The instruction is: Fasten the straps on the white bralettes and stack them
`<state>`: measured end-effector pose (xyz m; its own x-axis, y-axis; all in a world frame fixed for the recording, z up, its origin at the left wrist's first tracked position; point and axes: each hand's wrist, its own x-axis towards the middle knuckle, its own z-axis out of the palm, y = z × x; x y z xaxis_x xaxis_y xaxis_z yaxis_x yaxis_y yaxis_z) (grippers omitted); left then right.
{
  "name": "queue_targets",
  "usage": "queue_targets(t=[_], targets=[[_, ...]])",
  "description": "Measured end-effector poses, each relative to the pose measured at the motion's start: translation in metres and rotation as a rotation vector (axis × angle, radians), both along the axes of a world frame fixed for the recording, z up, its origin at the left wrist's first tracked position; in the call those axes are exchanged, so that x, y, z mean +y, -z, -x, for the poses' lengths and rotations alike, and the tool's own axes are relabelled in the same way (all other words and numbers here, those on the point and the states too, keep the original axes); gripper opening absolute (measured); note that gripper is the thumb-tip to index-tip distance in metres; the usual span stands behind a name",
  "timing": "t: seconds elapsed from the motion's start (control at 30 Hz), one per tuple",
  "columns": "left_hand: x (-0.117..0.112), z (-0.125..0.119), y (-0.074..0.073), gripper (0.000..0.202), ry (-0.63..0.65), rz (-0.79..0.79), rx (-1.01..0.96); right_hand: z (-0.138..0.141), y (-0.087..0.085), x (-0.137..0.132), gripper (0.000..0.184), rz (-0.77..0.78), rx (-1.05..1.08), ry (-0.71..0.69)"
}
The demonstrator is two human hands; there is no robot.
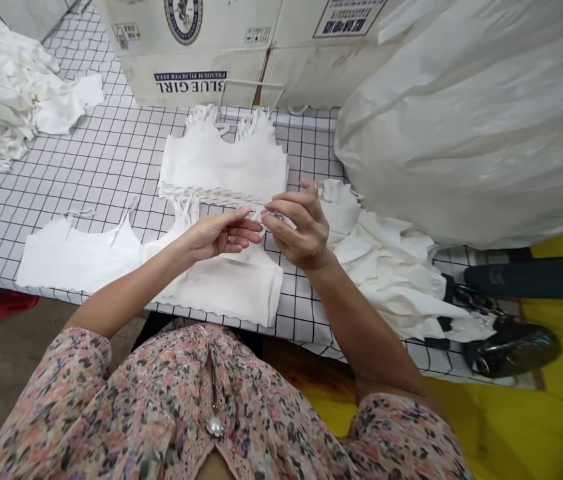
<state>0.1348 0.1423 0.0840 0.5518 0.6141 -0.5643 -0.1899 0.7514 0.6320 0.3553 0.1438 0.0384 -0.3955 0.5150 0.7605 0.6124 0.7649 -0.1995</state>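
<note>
L hand [224,235] & R hand [298,227]: fingers pinched on thin white strap [261,217] of white cami panel [221,163], which lies flat on grid-pattern counter [111,147]. Fabric looks light, soft, limp; best held at strap or scalloped edge [277,160].

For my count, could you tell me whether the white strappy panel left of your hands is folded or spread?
Spread flat: the white strappy panel lies open on the grid-printed mat, its straps and scalloped hem showing.
</note>
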Motion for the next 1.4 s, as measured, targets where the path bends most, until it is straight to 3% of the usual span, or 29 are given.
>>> queue_targets(t=[0.13, 0.27, 0.33, 0.43, 0.6, 0.7, 0.83, 0.93, 1.03, 1.17, 1.27, 1.4], targets=[[-0.006, -0.002, 0.002, 0.046, 0.049, 0.049, -0.014, -0.005, 0.001, -0.011, 0.026, 0.033, -0.088, -0.060], [-0.014, 0.000, 0.002, 0.018, 0.045, 0.035, -0.016, -0.008, 0.001, -0.019, 0.023, 0.112, -0.102, -0.112], [-0.018, 0.002, 0.003, 0.013, 0.009, -0.034, 0.004, -0.008, -0.002, -0.024, 0.022, 0.110, -0.058, -0.159], [-0.024, 0.005, 0.007, 0.021, -0.046, -0.290, 0.083, -0.004, -0.008, -0.031, 0.029, 0.217, 0.091, -0.223], [-0.031, 0.003, 0.010, 0.024, -0.125, -0.834, 0.295, 0.006, -0.016, -0.035, 0.035, 0.766, 0.380, -0.233], [-0.032, 0.003, 0.006, 0.027, -0.104, -1.081, 0.410, 0.007, -0.021, -0.031, 0.032, 0.880, 0.395, -0.206], [-0.034, 0.006, -0.001, 0.024, -0.043, -1.239, 0.530, 0.006, -0.033, -0.029, 0.024, 0.906, 0.365, -0.196], [-0.038, 0.013, 0.002, 0.019, 0.021, -1.297, 0.583, 0.006, -0.041, -0.034, 0.012, 0.865, 0.341, -0.166], [-0.047, 0.026, 0.017, 0.018, 0.132, -1.385, 0.699, 0.006, -0.041, -0.041, 0.009, 0.840, 0.316, -0.133], [-0.063, 0.037, 0.047, 0.017, 0.271, -1.461, 0.974, 0.005, -0.030, -0.050, 0.006, 0.879, 0.308, -0.100], [-0.071, 0.035, 0.062, 0.022, 0.275, -1.437, 1.074, 0.007, -0.019, -0.055, 0.007, 0.865, 0.267, -0.086], [-0.076, 0.028, 0.067, 0.017, 0.250, -1.377, 1.072, 0.010, -0.006, -0.060, 0.014, 0.798, 0.200, -0.085]])
